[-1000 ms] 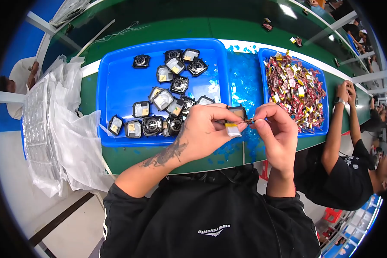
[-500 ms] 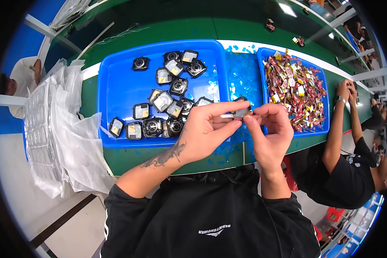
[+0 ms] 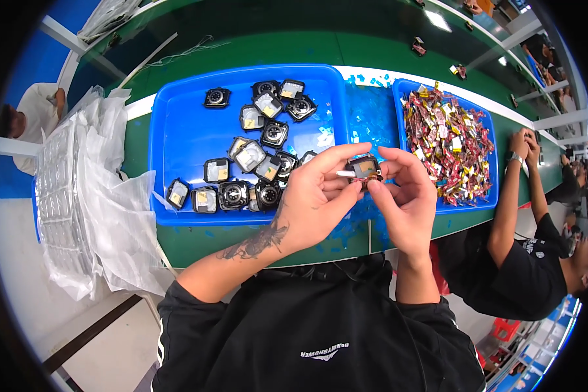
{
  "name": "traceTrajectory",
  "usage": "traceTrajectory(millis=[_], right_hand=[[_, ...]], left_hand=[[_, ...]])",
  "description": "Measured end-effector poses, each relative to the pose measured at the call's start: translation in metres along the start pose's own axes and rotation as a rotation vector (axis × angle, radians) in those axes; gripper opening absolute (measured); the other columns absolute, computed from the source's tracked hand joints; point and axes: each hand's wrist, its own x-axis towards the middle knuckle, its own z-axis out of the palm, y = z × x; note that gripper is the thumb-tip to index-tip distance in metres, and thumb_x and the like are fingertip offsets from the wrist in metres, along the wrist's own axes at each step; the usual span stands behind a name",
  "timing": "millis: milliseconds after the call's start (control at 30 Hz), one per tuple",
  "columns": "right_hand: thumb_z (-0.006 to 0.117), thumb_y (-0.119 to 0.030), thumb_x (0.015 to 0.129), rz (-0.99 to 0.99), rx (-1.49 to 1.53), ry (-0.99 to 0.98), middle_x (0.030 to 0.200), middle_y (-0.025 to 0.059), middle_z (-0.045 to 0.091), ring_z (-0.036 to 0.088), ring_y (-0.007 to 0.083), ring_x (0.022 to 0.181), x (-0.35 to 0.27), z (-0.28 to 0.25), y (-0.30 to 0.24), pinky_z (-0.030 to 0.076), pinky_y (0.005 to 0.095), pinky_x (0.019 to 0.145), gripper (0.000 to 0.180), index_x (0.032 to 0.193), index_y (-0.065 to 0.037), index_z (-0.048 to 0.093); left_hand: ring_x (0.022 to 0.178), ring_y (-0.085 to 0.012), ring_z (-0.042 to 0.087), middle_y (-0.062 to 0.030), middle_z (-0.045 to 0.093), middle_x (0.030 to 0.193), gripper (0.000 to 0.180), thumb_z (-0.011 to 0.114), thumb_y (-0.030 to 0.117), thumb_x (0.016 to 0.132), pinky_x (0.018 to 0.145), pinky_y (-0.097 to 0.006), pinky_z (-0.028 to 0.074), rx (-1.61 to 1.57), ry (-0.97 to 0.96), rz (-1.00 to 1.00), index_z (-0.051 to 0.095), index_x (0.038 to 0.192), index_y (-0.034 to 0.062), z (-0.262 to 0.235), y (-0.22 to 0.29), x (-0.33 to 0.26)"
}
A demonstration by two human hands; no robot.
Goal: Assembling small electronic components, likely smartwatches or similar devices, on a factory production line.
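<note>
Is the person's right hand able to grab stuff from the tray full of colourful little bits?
Probably yes. The right hand is beside that small blue tray with nothing between them, but its fingers are pinching the small square part together with the left hand, so it must let go first.

Clear plastic bags (image 3: 104, 196) lie crumpled over stacked clear trays (image 3: 55, 196) at left.

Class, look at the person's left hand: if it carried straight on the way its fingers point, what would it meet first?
The left hand points right, toward the right hand. It would likely meet the right hand's fingertips first, with the small square part pinched between both hands. Beyond lies the tray of colourful pieces, though depth is unclear.
</note>
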Motion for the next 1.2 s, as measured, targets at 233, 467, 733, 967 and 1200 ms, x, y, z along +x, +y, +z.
traceTrajectory(millis=[233, 467, 733, 967, 1200], right_hand=[[0.068, 0.003, 0.081, 0.063, -0.041, -0.259, 0.084, 0.0020, 0.065, 0.060, 0.0077, 0.081, 0.060, -0.005, -0.011, 0.048, 0.0195, 0.067, 0.041, 0.120, -0.002, 0.055], [0.078, -0.012, 0.072, 0.201, -0.517, -0.060, 0.090, 0.0106, 0.068, 0.064, 0.0167, 0.084, 0.243, -0.032, 0.028, 0.050, 0.0294, 0.073, 0.041, 0.108, -0.002, 0.061], [0.076, -0.026, 0.078, -0.427, -0.982, 0.157, 0.089, 0.0135, 0.066, 0.065, 0.0253, 0.089, 0.238, -0.043, 0.026, 0.051, 0.0353, 0.082, 0.035, 0.103, -0.003, 0.065], [0.070, -0.013, 0.086, -0.079, -0.209, -0.426, 0.082, 0.0065, 0.068, 0.066, 0.0118, 0.077, 0.047, 0.012, -0.025, 0.053, 0.0258, 0.068, 0.022, 0.104, -0.002, 0.065], [0.067, -0.006, 0.089, -0.050, -0.118, -0.173, 0.087, 0.0047, 0.062, 0.062, 0.0083, 0.075, 0.013, -0.014, -0.006, 0.054, 0.0241, 0.062, 0.017, 0.104, 0.000, 0.063]], left_hand=[[0.097, -0.0248, 0.067, -0.0194, 0.059, 0.121, 0.054, 0.059, 0.003, 0.090, 0.079, -0.035, 0.055, 0.338, 0.182, 0.184, 0.040, 0.140, 0.0066, -0.016, 0.020, -0.001], [0.095, -0.0339, 0.057, -0.0144, 0.060, 0.100, 0.033, 0.073, 0.016, 0.079, 0.080, -0.043, 0.050, 1.649, 0.275, 0.187, 0.063, 0.107, 0.0036, -0.087, 0.037, -0.021], [0.083, -0.0305, 0.066, -0.0170, 0.062, 0.107, 0.016, 0.068, 0.003, 0.082, 0.071, -0.034, 0.054, 1.039, 0.355, 0.096, 0.066, 0.098, 0.0051, -0.076, 0.032, -0.023], [0.068, -0.0055, 0.061, -0.0100, 0.060, 0.109, 0.041, 0.067, -0.006, 0.083, 0.053, -0.019, 0.050, 0.458, 0.206, -0.015, 0.050, 0.120, 0.0004, -0.031, 0.043, 0.008], [0.091, -0.0131, 0.065, -0.0152, 0.066, 0.105, 0.039, 0.068, -0.008, 0.081, 0.072, -0.021, 0.053, 0.326, 0.095, -0.053, 0.048, 0.114, 0.0008, 0.004, 0.030, 0.018]])
